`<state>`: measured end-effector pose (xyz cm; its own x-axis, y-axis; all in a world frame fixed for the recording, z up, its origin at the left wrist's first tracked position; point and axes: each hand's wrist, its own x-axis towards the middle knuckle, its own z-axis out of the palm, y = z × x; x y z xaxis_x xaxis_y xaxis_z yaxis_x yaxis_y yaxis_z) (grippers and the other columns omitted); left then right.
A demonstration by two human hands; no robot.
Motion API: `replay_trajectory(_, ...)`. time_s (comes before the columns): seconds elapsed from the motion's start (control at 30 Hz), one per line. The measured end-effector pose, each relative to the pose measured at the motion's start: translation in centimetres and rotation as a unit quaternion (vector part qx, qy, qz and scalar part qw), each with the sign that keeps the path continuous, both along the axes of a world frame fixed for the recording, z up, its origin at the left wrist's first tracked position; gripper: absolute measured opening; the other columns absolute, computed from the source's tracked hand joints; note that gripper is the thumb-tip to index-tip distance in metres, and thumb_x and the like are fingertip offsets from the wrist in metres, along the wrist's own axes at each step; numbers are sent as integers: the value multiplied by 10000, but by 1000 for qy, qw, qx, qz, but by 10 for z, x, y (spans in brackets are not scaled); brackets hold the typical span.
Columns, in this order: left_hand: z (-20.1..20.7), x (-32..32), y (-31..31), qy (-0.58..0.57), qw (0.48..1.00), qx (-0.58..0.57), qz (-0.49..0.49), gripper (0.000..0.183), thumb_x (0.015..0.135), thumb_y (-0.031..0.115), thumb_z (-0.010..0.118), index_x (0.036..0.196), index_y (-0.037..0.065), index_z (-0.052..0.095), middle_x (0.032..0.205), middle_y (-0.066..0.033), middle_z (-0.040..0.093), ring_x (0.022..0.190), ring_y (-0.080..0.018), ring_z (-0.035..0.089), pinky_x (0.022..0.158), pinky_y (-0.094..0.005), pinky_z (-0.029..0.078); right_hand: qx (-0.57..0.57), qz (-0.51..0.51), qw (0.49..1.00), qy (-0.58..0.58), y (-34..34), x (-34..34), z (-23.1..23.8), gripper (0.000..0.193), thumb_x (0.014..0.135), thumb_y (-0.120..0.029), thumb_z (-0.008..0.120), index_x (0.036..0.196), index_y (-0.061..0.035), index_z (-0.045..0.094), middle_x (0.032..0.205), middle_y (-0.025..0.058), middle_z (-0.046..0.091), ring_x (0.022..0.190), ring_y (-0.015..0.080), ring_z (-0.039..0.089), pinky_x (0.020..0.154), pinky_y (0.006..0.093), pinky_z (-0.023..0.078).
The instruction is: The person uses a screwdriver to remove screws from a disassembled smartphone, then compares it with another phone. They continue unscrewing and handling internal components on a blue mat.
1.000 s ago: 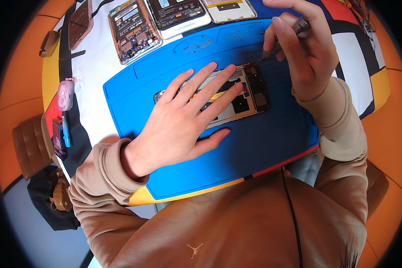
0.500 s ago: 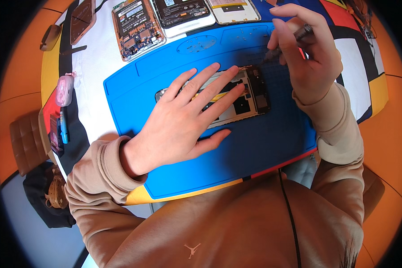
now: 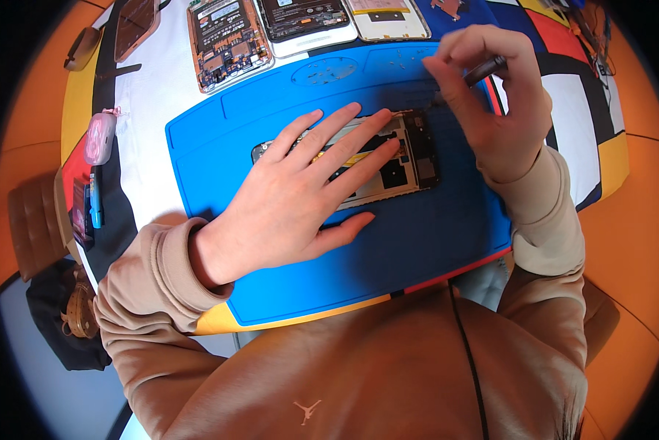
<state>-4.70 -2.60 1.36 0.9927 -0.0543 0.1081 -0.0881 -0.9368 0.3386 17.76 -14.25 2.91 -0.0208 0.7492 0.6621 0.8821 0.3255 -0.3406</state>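
Note:
My left hand (image 3: 293, 176) lies with fingers spread across an opened phone frame (image 3: 420, 150) on the blue mat, partly covering it. Under and between those fingers show pale metal, a yellow strip and black patches; the rest is hidden. Above and to the right of the frame's dark end, my right hand (image 3: 502, 95) is closed around a slim dark tool (image 3: 485, 70), apparently a small screwdriver. Its lower end is dark and hard to make out against the mat, over the area just beyond the frame.
The blue mat (image 3: 417, 249) has small metal pieces in its far oval recess (image 3: 324, 71). Three more opened phones (image 3: 230, 51) stand in a row beyond it. To the left lie a pink case (image 3: 100, 139), a blue pen (image 3: 96, 198) and dark glasses (image 3: 84, 48).
My right hand has shifted slightly left, its fingers curling more around the tool. My left hand stays on the phone frame. The whole view has moved a little.

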Motion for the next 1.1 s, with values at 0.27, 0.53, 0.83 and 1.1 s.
replay_trajectory(0.27, -2, -2, 1, -4, 1000, -11, 1, 726, 824, 337, 683, 1479, 119, 458, 1579, -130, 356, 1450, -336, 336, 1160, -492, 278, -122, 58, 991, 5, -9, 3, 23, 352, 824, 143, 522, 1047, -80, 363, 1238, 209, 599, 1039, 210, 574, 953, 361, 388)
replay_trajectory(0.53, -5, -3, 2, -15, 1000, -16, -1, 722, 837, 334, 674, 1490, 125, 446, 1582, -134, 348, 1446, -337, 338, 1161, -483, 280, -46, 73, 995, 56, -4, 5, 9, 273, 850, 94, 585, 1033, -41, 434, 1015, 113, 608, 834, 142, 539, 825, 273, 446)
replay_trajectory(0.83, -8, -5, 3, -34, 999, -31, -6, 709, 857, 327, 659, 1496, 117, 435, 1574, -135, 358, 1431, -339, 354, 1156, -483, 283, -68, 103, 990, 71, -7, 4, 10, 357, 796, 156, 550, 1003, -59, 354, 1086, 169, 615, 870, 167, 543, 855, 270, 461)
replay_trajectory(1.1, -9, -5, 3, -36, 998, -42, -5, 716, 858, 329, 659, 1503, 122, 426, 1573, -129, 362, 1421, -340, 368, 1152, -489, 287, -69, 75, 990, 100, -8, 5, 6, 354, 795, 140, 559, 1012, -58, 361, 1090, 143, 622, 719, 103, 485, 675, 212, 444)
